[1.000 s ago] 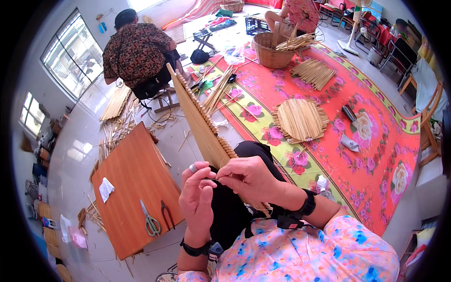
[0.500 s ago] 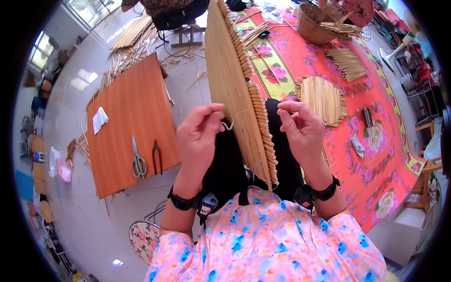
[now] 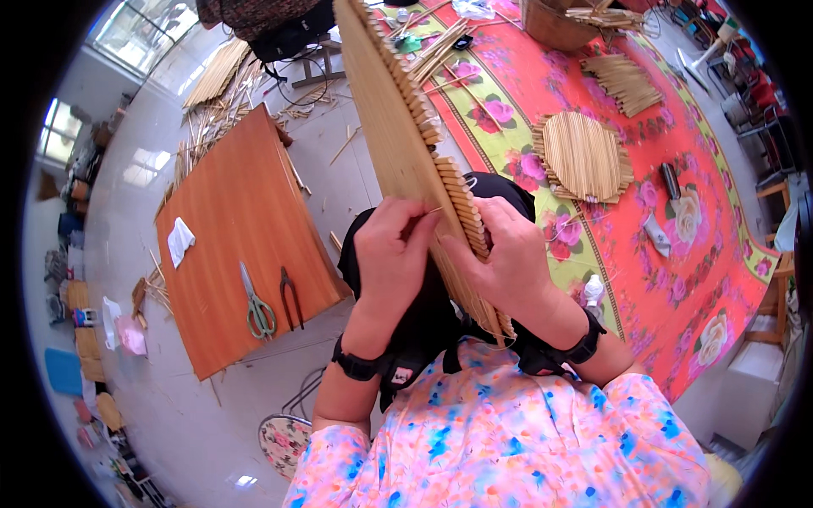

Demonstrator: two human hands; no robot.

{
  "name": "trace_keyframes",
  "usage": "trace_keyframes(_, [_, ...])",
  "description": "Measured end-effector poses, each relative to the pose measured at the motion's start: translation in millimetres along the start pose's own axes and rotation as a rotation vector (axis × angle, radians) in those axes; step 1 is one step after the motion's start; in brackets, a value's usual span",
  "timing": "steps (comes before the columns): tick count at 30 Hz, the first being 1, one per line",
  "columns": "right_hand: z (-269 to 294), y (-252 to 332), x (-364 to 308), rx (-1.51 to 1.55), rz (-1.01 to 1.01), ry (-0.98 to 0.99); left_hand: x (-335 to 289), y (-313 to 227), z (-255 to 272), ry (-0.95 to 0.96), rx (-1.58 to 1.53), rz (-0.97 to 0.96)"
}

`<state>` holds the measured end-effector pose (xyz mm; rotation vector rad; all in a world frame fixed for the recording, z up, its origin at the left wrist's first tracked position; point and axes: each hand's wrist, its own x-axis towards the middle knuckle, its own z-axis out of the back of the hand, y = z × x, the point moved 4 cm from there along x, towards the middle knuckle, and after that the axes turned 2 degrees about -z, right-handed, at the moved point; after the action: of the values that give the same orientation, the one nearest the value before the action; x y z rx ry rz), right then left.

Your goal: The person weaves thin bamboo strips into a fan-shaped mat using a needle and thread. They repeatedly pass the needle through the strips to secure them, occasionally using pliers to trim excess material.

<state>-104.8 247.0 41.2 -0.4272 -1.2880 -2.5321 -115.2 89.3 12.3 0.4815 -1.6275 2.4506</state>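
A long panel (image 3: pixel 381 118) of pale wood stands on edge between my knees, running away from me. Along its right side is a close row of thin bamboo sticks (image 3: pixel 413 102). My left hand (image 3: pixel 391 258) is closed against the panel's left face, its fingertips pinching a fine thread (image 3: pixel 438 209). From the right side my right hand (image 3: pixel 518 254) grips the panel's edge, thumb over the top and fingers against the stick ends. A loose white thread (image 3: pixel 566 227) curls out beside the right hand. The fingertips of the right hand are partly hidden.
At left, a brown wooden board (image 3: pixel 229 245) bears green-handled scissors (image 3: pixel 258 309), pliers (image 3: pixel 290 298) and a white cloth (image 3: pixel 179 241). On the red floral cloth (image 3: pixel 593 254) at right lie a round bamboo-stick mat (image 3: pixel 583 158), a stick bundle (image 3: pixel 622 85) and a dark cylinder (image 3: pixel 670 180).
Both hands have come inward from either side onto the panel. The left now pinches at its face and the right has closed over its edge. The view has shifted slightly.
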Motion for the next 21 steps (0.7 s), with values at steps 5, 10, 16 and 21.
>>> trace_keyframes(5, [-1, -3, -3, 0.113, 0.022, 0.026, -12, -8, 54, 0.159, -0.451, 0.194])
trace_keyframes(10, [-8, -3, -11, 0.321, 0.046, 0.079, -41, 26, 165, 0.033, 0.045, 0.318])
trace_keyframes(16, [-21, 3, -25, 0.503, 0.024, 0.247, -66, -13, 182, -0.306, 0.419, 0.383])
trace_keyframes(21, [-31, 0, -28, 0.540, 0.065, 0.283, -55, -47, 76, -0.198, 0.129, 0.399])
